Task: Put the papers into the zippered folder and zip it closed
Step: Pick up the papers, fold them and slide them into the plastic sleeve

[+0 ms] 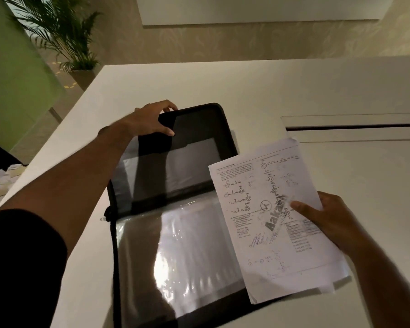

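Open on the white table (223,86): the zippered folder (175,185), black, laid like a book, hinge running left to right across the middle. Far half lifted and kept tilted up by the left hand (152,119), fingers clamped over its top left corner, thumb pressed on the inner face. Near half flat on the table, covered with glossy clear sleeves (182,252) that catch the light.

Just to the right: the papers (270,216), a thin stack of printed sheets, pinched by the right hand (329,221) at the right edge, thumb on top, the other fingers hidden below. Left part of the stack already over the right edge of the near half, the rest hanging out beyond the folder. Long axis of the stack running away from the body, leaning a little to the left at the far end, so not quite square with the edges of the folder.

So, from the right hand, folder to the left and slightly lower. Probably needed next: a short slide to the left with a small turn to square the sheets over the sleeves. Right hand clearly the nearer one for this; left hand busy with the cover. Not possible to tell whether the sheets touch the sleeves or hover above. Zipper not closed at all, so task judged early.
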Tool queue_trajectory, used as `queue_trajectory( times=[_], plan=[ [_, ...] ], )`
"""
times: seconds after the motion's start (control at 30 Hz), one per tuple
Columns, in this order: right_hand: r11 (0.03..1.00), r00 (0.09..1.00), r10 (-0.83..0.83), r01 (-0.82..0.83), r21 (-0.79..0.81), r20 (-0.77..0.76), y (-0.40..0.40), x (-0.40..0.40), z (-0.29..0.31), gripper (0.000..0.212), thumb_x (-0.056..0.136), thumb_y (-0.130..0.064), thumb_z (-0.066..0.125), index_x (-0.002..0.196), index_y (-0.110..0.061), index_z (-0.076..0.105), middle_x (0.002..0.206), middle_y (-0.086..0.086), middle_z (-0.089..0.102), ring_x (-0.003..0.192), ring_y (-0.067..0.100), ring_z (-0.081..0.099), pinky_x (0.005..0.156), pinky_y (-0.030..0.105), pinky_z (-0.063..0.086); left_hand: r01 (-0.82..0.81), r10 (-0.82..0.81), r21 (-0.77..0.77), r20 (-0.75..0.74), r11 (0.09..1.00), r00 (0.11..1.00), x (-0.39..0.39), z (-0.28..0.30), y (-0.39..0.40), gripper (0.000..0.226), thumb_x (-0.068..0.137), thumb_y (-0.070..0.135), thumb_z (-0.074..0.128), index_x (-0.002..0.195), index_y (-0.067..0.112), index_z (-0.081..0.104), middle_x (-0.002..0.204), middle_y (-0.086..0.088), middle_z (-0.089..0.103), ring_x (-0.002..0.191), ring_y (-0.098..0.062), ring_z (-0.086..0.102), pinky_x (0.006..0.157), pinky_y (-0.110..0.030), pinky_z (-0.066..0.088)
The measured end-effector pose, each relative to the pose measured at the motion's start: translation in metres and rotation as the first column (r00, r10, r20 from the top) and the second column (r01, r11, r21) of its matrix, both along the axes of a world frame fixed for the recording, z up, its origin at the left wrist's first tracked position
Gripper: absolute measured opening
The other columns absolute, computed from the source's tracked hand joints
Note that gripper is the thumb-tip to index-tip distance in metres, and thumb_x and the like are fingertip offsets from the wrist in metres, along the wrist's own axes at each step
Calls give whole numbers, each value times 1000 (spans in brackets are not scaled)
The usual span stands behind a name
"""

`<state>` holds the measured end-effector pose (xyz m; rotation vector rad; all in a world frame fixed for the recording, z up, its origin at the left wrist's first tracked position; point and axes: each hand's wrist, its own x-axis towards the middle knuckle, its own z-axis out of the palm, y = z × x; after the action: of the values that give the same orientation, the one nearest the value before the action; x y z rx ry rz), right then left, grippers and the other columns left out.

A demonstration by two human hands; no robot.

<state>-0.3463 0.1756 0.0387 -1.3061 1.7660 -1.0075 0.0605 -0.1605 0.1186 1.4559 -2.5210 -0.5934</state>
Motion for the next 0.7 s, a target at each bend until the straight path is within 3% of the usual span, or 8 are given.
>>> queue_trajectory(
  times=[0.23,0.4,0.57,0.7],
  plan=[
    [995,997,75,-75,62,1,2,-3,-8,27,81,-68,76,99,-48,77,88,-17,83,70,10,81,52,15,58,97,-97,22,-17,995,995,-47,-3,-5,68,73,41,92,128,49,53,130,15,56,110,-20,62,100,-51,51],
    [989,993,119,-120,85,22,-2,-7,-13,40,75,-77,75,100,-46,77,91,-15,83,72,11,82,54,17,59,53,-52,90,-4,995,999,-65,-14,-3,72,75,37,92,136,41,55,136,6,57,120,-24,59,106,-52,50],
    [988,991,130,-130,79,10,-6,-18,-15,44,76,-78,76,101,-42,77,90,-14,83,72,12,82,54,18,59,-18,23,-70,70,997,997,-81,-21,23,77,83,38,86,150,30,50,157,3,51,146,-28,43,123,-55,22],
    [988,992,128,-128,87,5,-7,-31,-14,48,73,-79,77,100,-39,77,89,-11,84,70,15,82,53,20,60,-101,86,-115,-133,988,987,-96,-29,75,60,88,33,81,143,24,57,152,1,54,143,-27,44,119,-48,33]
  ],
)
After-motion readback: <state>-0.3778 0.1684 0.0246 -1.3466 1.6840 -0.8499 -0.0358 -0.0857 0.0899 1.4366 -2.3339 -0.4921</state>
